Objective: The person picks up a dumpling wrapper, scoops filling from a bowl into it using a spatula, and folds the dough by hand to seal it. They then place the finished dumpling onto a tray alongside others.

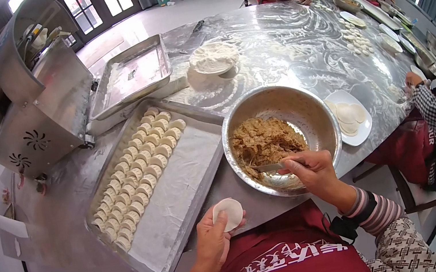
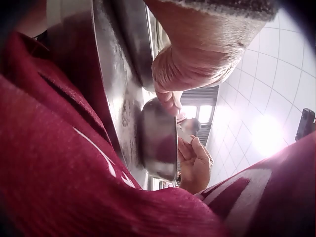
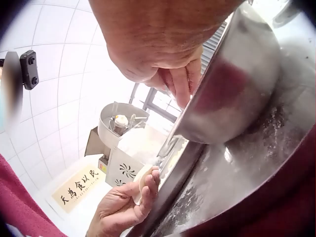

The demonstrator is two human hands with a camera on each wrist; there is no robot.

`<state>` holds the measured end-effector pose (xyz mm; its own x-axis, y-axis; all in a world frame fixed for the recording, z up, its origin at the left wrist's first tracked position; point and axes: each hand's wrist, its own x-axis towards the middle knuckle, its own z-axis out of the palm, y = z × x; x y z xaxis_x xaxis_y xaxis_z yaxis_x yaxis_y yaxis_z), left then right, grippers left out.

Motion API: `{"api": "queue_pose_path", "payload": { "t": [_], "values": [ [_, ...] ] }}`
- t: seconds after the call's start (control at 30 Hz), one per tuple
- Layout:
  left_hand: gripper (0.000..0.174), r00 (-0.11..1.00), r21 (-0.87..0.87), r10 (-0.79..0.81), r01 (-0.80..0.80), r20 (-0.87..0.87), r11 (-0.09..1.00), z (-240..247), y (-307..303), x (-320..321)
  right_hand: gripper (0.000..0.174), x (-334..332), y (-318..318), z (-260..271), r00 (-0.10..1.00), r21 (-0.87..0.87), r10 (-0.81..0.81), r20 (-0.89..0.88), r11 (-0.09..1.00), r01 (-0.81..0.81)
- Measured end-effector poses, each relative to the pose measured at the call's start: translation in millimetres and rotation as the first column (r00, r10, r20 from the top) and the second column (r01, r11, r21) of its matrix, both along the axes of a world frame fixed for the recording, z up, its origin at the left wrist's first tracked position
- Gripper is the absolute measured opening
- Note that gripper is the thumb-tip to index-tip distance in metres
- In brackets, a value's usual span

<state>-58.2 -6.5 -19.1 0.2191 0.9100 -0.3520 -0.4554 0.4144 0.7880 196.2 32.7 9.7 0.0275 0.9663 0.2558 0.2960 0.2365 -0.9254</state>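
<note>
My left hand (image 1: 213, 241) holds a round white dough wrapper (image 1: 228, 214), its thumb lying on top, in front of the steel bowl. In the right wrist view the same hand (image 3: 123, 207) has its fingers round the wrapper (image 3: 144, 183). My right hand (image 1: 315, 172) grips a flat metal spatula (image 1: 269, 167) over the near side of the bowl (image 1: 314, 101), the tip at the brown filling (image 1: 265, 140). In the left wrist view the right hand (image 2: 195, 165) is beyond the bowl (image 2: 160, 140); the left hand (image 2: 195, 64) is close to the camera.
Left of the bowl, a tray (image 1: 173, 260) holds rows of folded dumplings (image 1: 137, 176). A plate (image 1: 366, 130) of wrappers stands to its right. Behind are a flour heap (image 1: 214, 57), an empty tray (image 1: 158, 59) and a machine (image 1: 55, 89). Other people work around the table.
</note>
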Motion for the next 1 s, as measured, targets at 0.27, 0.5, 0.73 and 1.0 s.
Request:
{"api": "queue_pose_path", "payload": {
  "t": [0.27,0.5,0.73,1.0],
  "values": [
    [0.03,1.0,-0.016,0.009,-0.008,0.028,1.0,6,4,1,0.017,14,-37,10,0.972,-0.144,-0.044,-0.23,0.989,0.011],
    [0.035,0.999,0.034,0.012,-0.013,0.04,0.999,20,11,1,0.02,41,-32,15,0.848,-0.43,-0.207,-0.487,0.903,-0.026],
    [0.04,0.996,0.037,0.019,-0.022,0.086,0.999,34,14,7,0.019,60,-15,15,0.789,-0.401,-0.242,-0.565,0.916,-0.006],
    [0.041,0.997,0.026,-0.003,0.001,0.081,1.0,29,14,7,0.017,47,-19,-3,0.994,-0.111,-0.06,-0.097,0.993,0.049]
  ]
}}
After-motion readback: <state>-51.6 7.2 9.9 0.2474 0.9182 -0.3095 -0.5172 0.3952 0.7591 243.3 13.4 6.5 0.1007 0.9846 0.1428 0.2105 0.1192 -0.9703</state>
